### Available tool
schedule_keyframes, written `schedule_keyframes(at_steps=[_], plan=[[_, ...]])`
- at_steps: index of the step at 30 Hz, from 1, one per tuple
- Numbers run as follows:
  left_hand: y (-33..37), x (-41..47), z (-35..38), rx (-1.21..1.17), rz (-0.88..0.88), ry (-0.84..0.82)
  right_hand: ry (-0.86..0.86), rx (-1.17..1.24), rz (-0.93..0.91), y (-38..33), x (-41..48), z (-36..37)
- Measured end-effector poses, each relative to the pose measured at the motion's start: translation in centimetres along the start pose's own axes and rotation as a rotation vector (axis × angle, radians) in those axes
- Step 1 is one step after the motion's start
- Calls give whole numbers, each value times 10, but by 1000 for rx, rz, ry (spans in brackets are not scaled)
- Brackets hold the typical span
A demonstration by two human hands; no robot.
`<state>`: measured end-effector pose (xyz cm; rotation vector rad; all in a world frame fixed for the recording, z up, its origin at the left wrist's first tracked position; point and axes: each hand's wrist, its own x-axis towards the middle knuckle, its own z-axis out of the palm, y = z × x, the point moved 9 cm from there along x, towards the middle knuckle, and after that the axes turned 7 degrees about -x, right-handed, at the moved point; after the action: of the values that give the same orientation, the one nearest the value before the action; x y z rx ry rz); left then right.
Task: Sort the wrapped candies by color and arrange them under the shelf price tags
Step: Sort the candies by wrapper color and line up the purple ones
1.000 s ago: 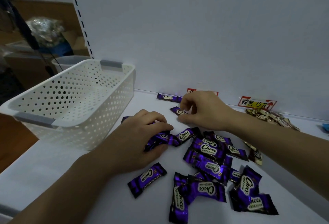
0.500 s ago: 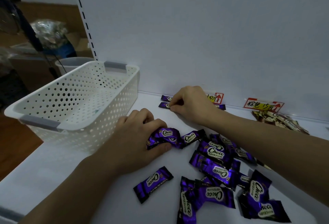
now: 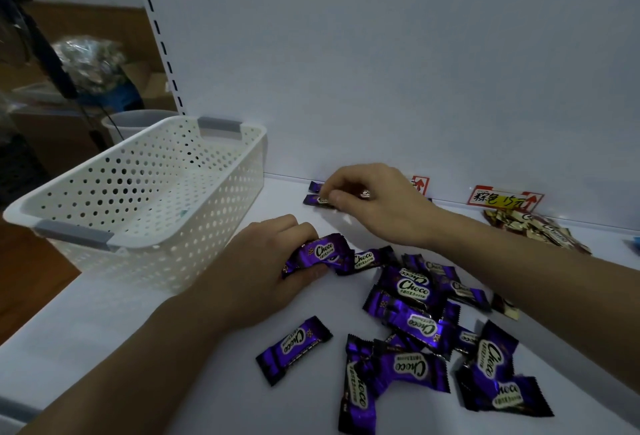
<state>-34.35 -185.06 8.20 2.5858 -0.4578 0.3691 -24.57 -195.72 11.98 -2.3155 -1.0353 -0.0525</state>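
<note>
A smooth white shelf (image 3: 104, 330) is backed by a flat, matt white panel (image 3: 381, 71). At the left, a rectangular basket (image 3: 194, 261) of white plastic is set on the shelf; it is pierced all over with round holes and fitted with grey handle strips. A loose heap of purple candies (image 3: 414, 287), flat oblong bars in glossy, crinkled foil with zigzag ends, is spread at the right front. A smaller cluster of gold candies (image 3: 533, 227) is laid under the right price tag (image 3: 502, 199), a red-edged card with a yellow middle. The left price tag (image 3: 419, 185) is half hidden behind the right hand (image 3: 377, 202). A single candy (image 3: 318, 253) is clasped in the curled fingers of the left hand (image 3: 263, 275) at the heap's left edge. The front candy (image 3: 315, 200) is pinched by the right hand's bent fingers at the panel's foot, just beside the back candy (image 3: 315, 186). Since a second ago, the front candy has been carried back from near the heap, and the single candy has been raised so that its label is shown.
</note>
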Motion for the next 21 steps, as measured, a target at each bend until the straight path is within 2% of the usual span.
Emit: schedule_keyframes(at_steps=[2, 4, 7, 9, 13, 17, 21], plan=[[2, 1, -1, -24, 16, 9, -174, 84, -44, -15, -20, 3], [0, 2, -2, -48, 20, 20, -240, 22, -97, -25, -34, 7], [-2, 1, -1, -54, 15, 42, -142, -166, -192, -32, -44, 6], [-3, 2, -2, -49, 7, 55, -59, -183, -188, -29, -48, -1], [-3, 3, -2, -35, 2, 78, 3, -277, -167, -13, -54, -8], [-7, 2, -2, -40, -15, 98, 108, -199, -10, 11, -51, -25], [-6, 6, -1, -7, 5, 96, 87, -183, 208, 45, -48, -38]])
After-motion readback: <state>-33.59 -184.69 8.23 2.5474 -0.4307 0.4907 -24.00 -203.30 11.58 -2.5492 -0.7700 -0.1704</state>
